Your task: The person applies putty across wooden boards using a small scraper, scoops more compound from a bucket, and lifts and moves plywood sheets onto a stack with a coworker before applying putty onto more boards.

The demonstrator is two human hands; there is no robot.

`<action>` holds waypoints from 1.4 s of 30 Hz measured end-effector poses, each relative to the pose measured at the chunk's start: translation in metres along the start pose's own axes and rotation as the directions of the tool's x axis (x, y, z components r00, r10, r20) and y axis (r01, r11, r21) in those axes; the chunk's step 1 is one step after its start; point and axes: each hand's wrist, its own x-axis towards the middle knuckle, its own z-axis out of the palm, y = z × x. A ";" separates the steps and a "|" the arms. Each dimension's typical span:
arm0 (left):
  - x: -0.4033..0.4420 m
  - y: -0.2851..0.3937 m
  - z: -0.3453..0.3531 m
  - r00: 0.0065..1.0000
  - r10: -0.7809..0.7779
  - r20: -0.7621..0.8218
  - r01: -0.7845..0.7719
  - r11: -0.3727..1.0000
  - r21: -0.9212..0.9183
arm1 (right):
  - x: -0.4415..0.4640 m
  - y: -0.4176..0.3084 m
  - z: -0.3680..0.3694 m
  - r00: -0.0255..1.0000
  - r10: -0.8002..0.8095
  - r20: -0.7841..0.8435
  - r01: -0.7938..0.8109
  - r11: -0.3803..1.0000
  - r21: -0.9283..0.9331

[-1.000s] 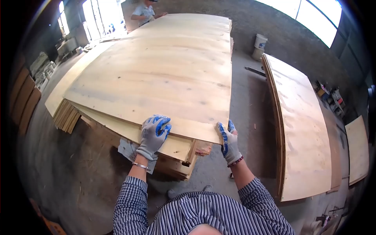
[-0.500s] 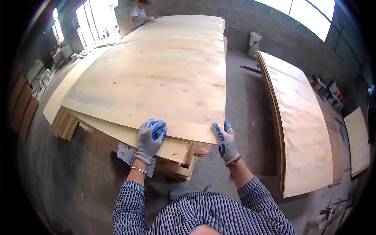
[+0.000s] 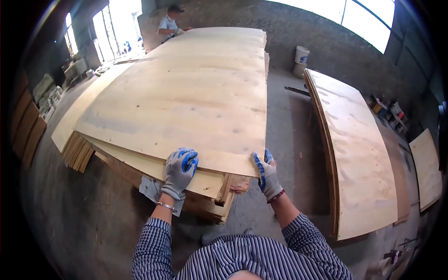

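A large pale plywood sheet (image 3: pixel 186 102) lies on top of a stack in front of me. Its near edge sits at a slant over the lower sheet (image 3: pixel 206 183), whose corner sticks out below. My left hand (image 3: pixel 181 170), in a grey glove with blue coating, is closed over the near edge, fingers bent; its thumb side faces right. At the near right corner, my right hand (image 3: pixel 268 176) in a matching glove grips the sheet from the side. Part of its fingers is hidden by the wood.
A person (image 3: pixel 169 25) stands at the stack's far left end, hands near the sheet. To the right is another stack of plywood (image 3: pixel 359 154). White buckets (image 3: pixel 302 55) stand by the back wall. Wooden supports (image 3: pixel 212 210) sit beneath the near stack. More boards (image 3: pixel 425 168) lie far right.
The view has tilted slightly, so most of the scene sits lower in it. Both hands stay on the sheet's near edge and corner; the corner appears slightly further left.
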 end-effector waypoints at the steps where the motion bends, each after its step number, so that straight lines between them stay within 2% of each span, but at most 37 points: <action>1: 0.000 -0.001 0.000 1.000 -0.002 0.002 0.002 1.000 0.004 | 0.000 0.000 0.001 1.000 0.003 0.007 -0.003 1.000 -0.003; 10: 0.005 0.003 -0.001 0.997 0.059 -0.041 -0.058 0.998 0.016 | 0.005 0.003 0.000 1.000 -0.009 0.003 0.009 0.999 0.032; 14: 0.003 -0.001 -0.001 1.000 0.023 -0.010 -0.023 1.000 -0.010 | 0.003 0.002 0.003 1.000 -0.013 0.002 0.013 1.000 0.009; 42: 0.011 -0.001 0.000 0.997 0.071 -0.037 -0.072 0.997 -0.020 | 0.011 0.004 0.004 0.999 0.003 0.046 -0.005 0.998 0.061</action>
